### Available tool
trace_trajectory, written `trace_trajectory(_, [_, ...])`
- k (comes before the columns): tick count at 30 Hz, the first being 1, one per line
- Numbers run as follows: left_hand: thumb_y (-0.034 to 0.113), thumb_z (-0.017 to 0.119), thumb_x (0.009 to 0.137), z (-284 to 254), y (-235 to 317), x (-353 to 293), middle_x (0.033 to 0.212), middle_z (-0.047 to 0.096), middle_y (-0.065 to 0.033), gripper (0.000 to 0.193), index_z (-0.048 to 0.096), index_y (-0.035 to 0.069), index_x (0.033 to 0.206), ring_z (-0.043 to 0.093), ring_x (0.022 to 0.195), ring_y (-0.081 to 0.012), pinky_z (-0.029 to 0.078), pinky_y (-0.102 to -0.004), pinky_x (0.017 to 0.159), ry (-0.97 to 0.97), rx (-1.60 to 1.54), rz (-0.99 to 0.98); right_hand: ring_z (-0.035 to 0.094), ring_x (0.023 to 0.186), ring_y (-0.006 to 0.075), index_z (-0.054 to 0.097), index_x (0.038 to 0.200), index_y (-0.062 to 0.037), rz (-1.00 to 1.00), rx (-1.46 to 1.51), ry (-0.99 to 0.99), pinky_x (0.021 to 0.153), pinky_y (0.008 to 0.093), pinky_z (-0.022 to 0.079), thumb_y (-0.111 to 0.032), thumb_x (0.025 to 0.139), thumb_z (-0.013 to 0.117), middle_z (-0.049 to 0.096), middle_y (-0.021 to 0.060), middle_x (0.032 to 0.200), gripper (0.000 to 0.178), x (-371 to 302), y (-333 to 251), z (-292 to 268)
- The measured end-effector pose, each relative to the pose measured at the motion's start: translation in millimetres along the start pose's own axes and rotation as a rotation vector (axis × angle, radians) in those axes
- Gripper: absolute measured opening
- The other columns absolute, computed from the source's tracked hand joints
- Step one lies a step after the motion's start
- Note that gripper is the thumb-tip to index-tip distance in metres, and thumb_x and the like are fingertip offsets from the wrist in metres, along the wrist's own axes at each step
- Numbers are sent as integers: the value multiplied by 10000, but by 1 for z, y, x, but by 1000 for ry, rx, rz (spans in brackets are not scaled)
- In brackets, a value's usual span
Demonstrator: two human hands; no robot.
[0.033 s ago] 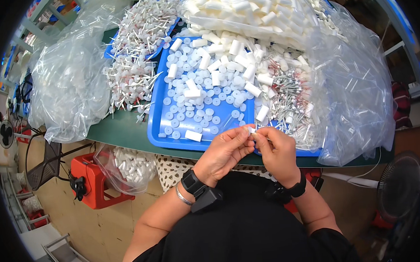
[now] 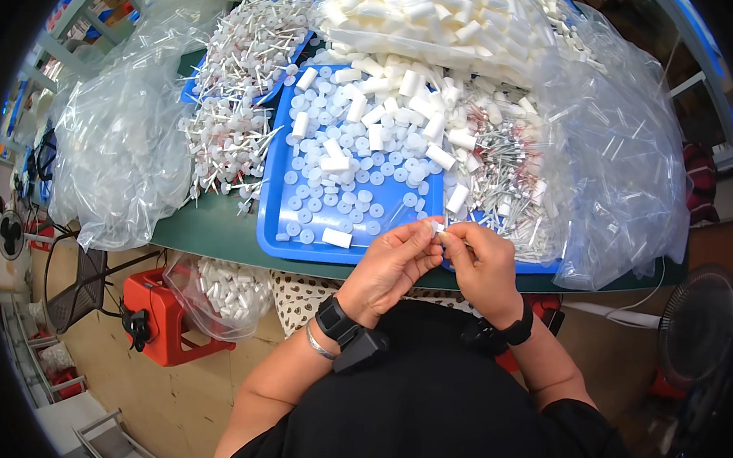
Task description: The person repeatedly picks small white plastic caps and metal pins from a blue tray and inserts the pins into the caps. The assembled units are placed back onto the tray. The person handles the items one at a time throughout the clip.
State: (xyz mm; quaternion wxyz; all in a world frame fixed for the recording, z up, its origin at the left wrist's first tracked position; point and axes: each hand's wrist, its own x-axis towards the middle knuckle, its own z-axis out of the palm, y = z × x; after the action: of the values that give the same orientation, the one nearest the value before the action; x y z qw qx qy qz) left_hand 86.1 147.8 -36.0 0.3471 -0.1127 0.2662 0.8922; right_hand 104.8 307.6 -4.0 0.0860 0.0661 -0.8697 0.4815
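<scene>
Over the near edge of a blue tray (image 2: 277, 221), my left hand (image 2: 389, 269) and my right hand (image 2: 486, 272) meet fingertip to fingertip. Both are closed in a pinch on a small white piece (image 2: 438, 227), mostly covered by the fingers, so its exact kind is unclear. Translucent round discs (image 2: 332, 199) with centre holes lie scattered in the tray, with white cylinders (image 2: 337, 238) among and on them. Just beyond my right hand is a heap of thin metal pins and small white parts (image 2: 513, 171), some with reddish bits.
A clear bag of white cylinders (image 2: 447, 26) lies at the back. Pin-and-disc pieces (image 2: 250, 57) fill and spill from another blue tray. Crumpled plastic bags lie left (image 2: 119, 167) and right (image 2: 616, 158). Below stand a red stool (image 2: 151, 311) and a fan (image 2: 699, 328).
</scene>
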Motion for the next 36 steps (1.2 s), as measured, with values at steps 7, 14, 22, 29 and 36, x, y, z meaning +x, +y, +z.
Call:
trace_trajectory(7, [286, 595, 974, -11, 38, -7, 913, 641, -37, 346, 596, 0, 1168, 625, 817, -109, 537, -249, 757, 125, 161, 248, 674, 748, 174, 651, 937, 15, -9, -145, -117, 660, 299, 507, -112, 939, 608, 694, 117, 845, 134, 15, 13, -31])
trace_trajectory(14, [282, 593, 973, -4, 38, -11, 1021, 650, -105, 338, 588, 8, 1172, 662, 955, -207, 561, -291, 823, 184, 113, 237, 617, 736, 305, 667, 860, -57, -243, -580, -110, 663, 392, 489, -74, 807, 672, 619, 92, 783, 56, 29, 40, -57])
trace_trajectory(22, [262, 591, 977, -3, 31, -9, 985, 654, -109, 327, 587, -8, 1161, 671, 951, -211, 563, -299, 828, 204, 94, 193, 621, 732, 297, 666, 824, -58, -235, -725, -259, 674, 396, 496, -103, 782, 689, 613, 86, 781, 66, 33, 44, -50])
trace_trajectory(29, [254, 593, 974, -3, 26, -7, 995, 663, -98, 299, 610, 10, 1145, 668, 942, -193, 563, -291, 811, 172, 96, 186, 626, 687, 324, 653, 796, -39, -197, -752, -234, 638, 418, 502, -87, 785, 638, 619, 114, 773, 52, 33, 58, -40])
trace_trajectory(36, [248, 594, 973, -7, 29, -7, 992, 661, -102, 298, 612, 5, 1144, 666, 953, -200, 564, -292, 819, 209, 75, 201, 630, 665, 294, 616, 807, -7, -118, -670, -272, 617, 386, 492, -16, 774, 617, 618, 140, 767, 35, 23, 41, -66])
